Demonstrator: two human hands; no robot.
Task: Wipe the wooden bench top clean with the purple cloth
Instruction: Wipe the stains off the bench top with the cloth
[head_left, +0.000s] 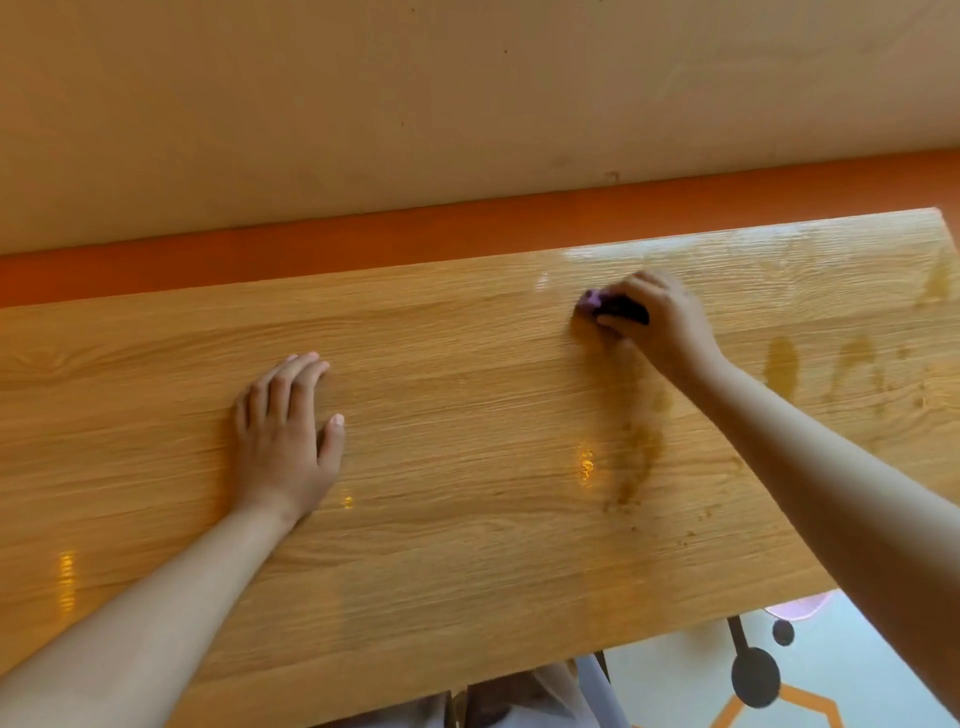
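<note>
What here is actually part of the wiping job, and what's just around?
Part of the job:
- wooden bench top
- purple cloth, bunched in the right hand
- left hand, flat on the wood
- wet smears on the right side

Just around:
- orange strip behind the bench
- beige wall
- patterned floor below

A plain beige wall (467, 93) rises behind, with an orange painted band (363, 234) along its foot. Pale patterned floor (675, 691) shows at the lower right corner.
</note>
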